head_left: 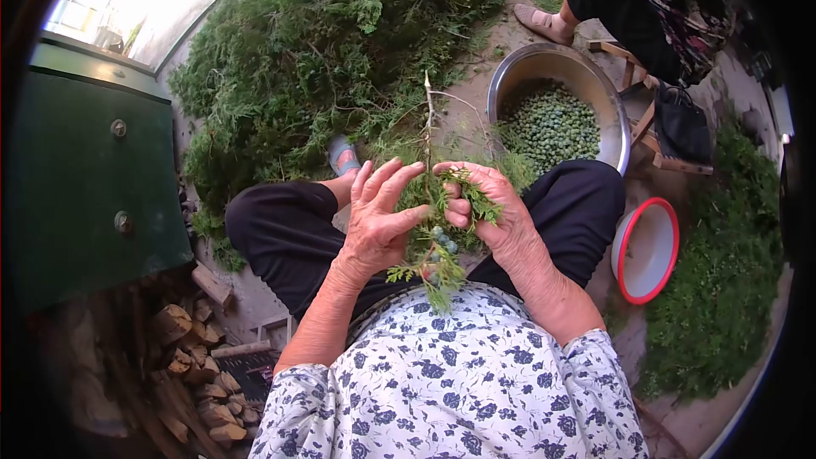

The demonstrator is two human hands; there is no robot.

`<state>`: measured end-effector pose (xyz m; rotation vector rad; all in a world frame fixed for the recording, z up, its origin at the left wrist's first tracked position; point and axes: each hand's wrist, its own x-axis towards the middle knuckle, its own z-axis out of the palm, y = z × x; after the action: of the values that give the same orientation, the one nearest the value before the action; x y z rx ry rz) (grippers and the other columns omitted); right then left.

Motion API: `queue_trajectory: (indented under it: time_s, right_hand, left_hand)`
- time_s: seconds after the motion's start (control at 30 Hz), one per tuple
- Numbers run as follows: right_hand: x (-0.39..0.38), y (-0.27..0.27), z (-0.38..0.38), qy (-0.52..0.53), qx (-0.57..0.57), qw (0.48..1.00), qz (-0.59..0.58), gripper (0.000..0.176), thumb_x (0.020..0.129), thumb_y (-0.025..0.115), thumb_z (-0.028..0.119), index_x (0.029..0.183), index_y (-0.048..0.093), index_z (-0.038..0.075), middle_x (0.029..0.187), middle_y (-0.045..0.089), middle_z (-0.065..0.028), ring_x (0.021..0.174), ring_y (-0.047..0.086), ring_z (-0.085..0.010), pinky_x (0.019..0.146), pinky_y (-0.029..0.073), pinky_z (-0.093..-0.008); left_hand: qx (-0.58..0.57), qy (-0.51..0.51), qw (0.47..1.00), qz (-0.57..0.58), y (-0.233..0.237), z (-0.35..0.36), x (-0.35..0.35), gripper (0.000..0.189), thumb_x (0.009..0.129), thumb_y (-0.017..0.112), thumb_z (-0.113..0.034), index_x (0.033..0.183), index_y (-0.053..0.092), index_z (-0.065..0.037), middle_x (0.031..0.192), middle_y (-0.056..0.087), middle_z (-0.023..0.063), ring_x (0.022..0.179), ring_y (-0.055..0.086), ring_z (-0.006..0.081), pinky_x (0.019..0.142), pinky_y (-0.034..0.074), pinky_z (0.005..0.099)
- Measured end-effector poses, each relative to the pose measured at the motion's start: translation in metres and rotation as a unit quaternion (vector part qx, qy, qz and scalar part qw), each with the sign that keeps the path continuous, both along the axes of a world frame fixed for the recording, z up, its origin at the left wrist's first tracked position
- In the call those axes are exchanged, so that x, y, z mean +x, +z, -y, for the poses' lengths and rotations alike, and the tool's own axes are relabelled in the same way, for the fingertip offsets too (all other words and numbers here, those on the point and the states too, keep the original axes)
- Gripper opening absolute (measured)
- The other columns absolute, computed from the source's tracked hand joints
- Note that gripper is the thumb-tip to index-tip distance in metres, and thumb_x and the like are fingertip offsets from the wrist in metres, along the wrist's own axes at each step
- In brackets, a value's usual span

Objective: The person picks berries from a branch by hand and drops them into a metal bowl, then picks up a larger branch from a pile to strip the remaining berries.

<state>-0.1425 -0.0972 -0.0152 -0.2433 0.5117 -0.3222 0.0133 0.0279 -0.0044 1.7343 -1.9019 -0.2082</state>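
A green sprig (pixel 440 268) with several bluish cones hangs from a pale woody branch (pixel 429 119) above my lap. My right hand (pixel 489 204) is closed around the sprig's upper part, its fingers curled in. Beside it, my left hand (pixel 382 217) has its fingers apart, with the thumb close to the stem and cones; nothing shows held in it. Beyond my right knee stands a large metal basin (pixel 618 93) holding many small green cones (pixel 552 126).
A big heap of green branches (pixel 280 59) lies ahead. At right are a red-rimmed white basin (pixel 648 251), more greenery (pixel 718 289), a wooden stool (pixel 646 127) and a seated person (pixel 629 0). Firewood (pixel 200 357) and a green cabinet (pixel 93 187) stand left.
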Motion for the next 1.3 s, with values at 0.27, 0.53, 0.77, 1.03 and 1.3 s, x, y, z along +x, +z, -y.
queue_trajectory:
  time_s: [0.27, 0.53, 0.77, 1.03, 1.3]
  right_hand:
    - [0.002, 0.004, -0.003, -0.005, 0.010, 1.000, -0.014, 0.022, 0.090, 0.047, 0.011, 0.106, 0.050, -0.004, 0.073, 0.053, -0.0090, 0.052, 0.051, -0.0146, 0.046, 0.045, -0.0284]
    - [0.000, 0.011, 0.004, 0.041, -0.088, 0.994, -0.045, 0.021, 0.091, 0.048, 0.012, 0.105, 0.054, -0.003, 0.074, 0.057, -0.0052, 0.055, 0.054, -0.0109, 0.048, 0.046, -0.0250]
    - [0.001, -0.002, -0.026, 0.073, -0.572, 0.799, -0.169, 0.014, 0.085, 0.057, 0.008, 0.094, 0.062, 0.000, 0.075, 0.059, -0.0021, 0.069, 0.054, -0.0085, 0.064, 0.044, -0.0242]
    - [0.011, 0.029, -0.026, 0.014, -0.749, 0.653, -0.110, 0.012, 0.079, 0.064, 0.009, 0.089, 0.063, 0.002, 0.082, 0.060, -0.0113, 0.075, 0.060, -0.0257, 0.067, 0.048, -0.0327]
    - [0.030, 0.036, 0.018, -0.063, -0.579, 0.798, -0.155, 0.026, 0.082, 0.065, 0.007, 0.106, 0.057, 0.001, 0.087, 0.061, -0.0011, 0.082, 0.057, -0.0067, 0.074, 0.048, -0.0214]
  left_hand:
    - [0.094, -0.016, 0.992, -0.085, 0.021, 0.001, -0.010, 0.040, 0.052, 0.063, -0.011, 0.091, 0.063, -0.011, 0.141, 0.031, 0.0148, 0.131, 0.027, 0.0379, 0.107, 0.012, 0.0550]
    - [0.004, 0.090, 0.934, -0.347, 0.001, 0.003, -0.005, 0.024, 0.065, 0.063, -0.001, 0.088, 0.062, -0.005, 0.124, 0.052, 0.0131, 0.111, 0.051, 0.0292, 0.099, 0.033, 0.0441]
    - [-0.040, 0.169, 0.797, -0.578, -0.015, 0.001, -0.005, 0.012, 0.084, 0.061, -0.006, 0.095, 0.063, -0.002, 0.091, 0.065, 0.0071, 0.088, 0.059, 0.0181, 0.086, 0.045, 0.0326]
    - [-0.143, 0.115, 0.710, -0.680, -0.013, 0.019, 0.001, 0.019, 0.084, 0.064, -0.017, 0.095, 0.061, -0.001, 0.080, 0.061, 0.0045, 0.070, 0.056, 0.0141, 0.081, 0.048, 0.0320]
    - [-0.055, 0.181, 0.692, -0.696, -0.001, 0.021, -0.007, 0.017, 0.084, 0.062, -0.011, 0.093, 0.062, 0.003, 0.070, 0.059, 0.0057, 0.063, 0.055, 0.0137, 0.065, 0.047, 0.0266]
